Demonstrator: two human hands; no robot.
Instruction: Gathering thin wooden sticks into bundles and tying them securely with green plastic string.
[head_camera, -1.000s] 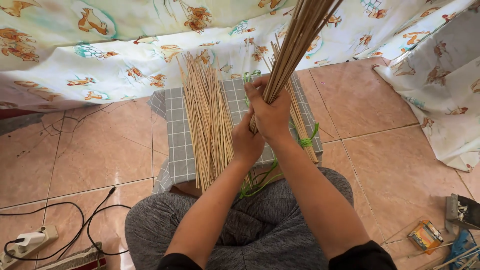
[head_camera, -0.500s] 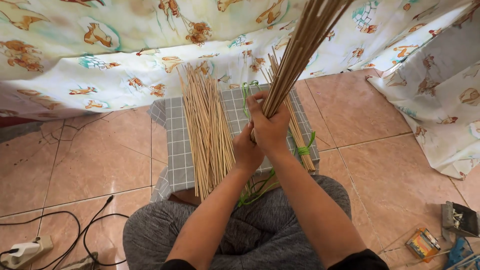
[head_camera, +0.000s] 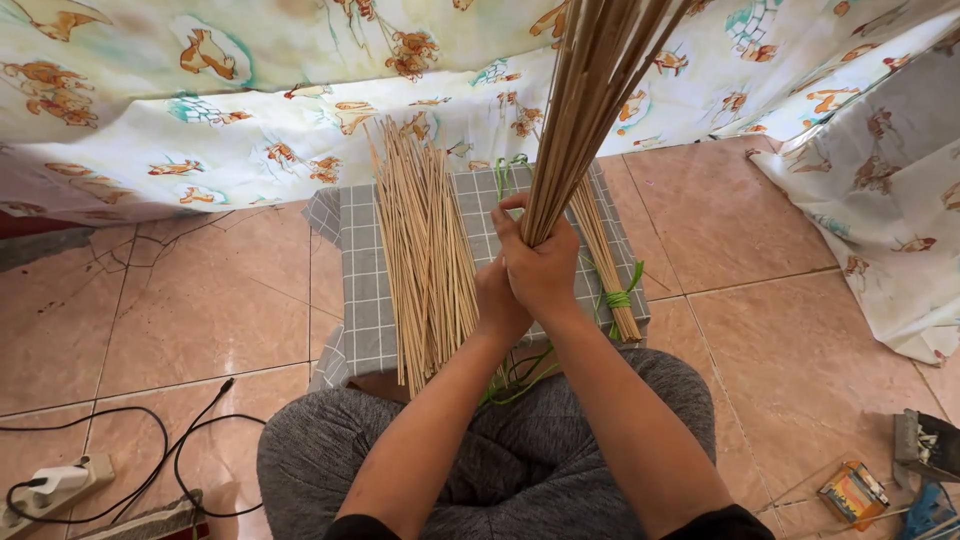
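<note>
My right hand (head_camera: 543, 265) and my left hand (head_camera: 497, 303) are both wrapped around the lower end of an upright bundle of thin bamboo sticks (head_camera: 588, 95), which rises out of the top of the view. The left hand sits just below and behind the right one. To their left a loose pile of the same sticks (head_camera: 425, 250) lies on a grey checked cloth (head_camera: 361, 290). To their right lies a smaller bundle (head_camera: 605, 255) tied with green string (head_camera: 620, 297). More green string (head_camera: 515, 372) trails over my grey-clad lap.
A patterned sheet (head_camera: 250, 110) hangs along the back and at the right (head_camera: 890, 190). A power strip with black cable (head_camera: 60, 480) lies on the tiled floor at lower left. A small box (head_camera: 852, 490) and tools (head_camera: 925, 450) sit at lower right.
The upright bundle has tipped from a right lean to nearly vertical. Both hands stayed clasped on it and shifted slightly lower.
</note>
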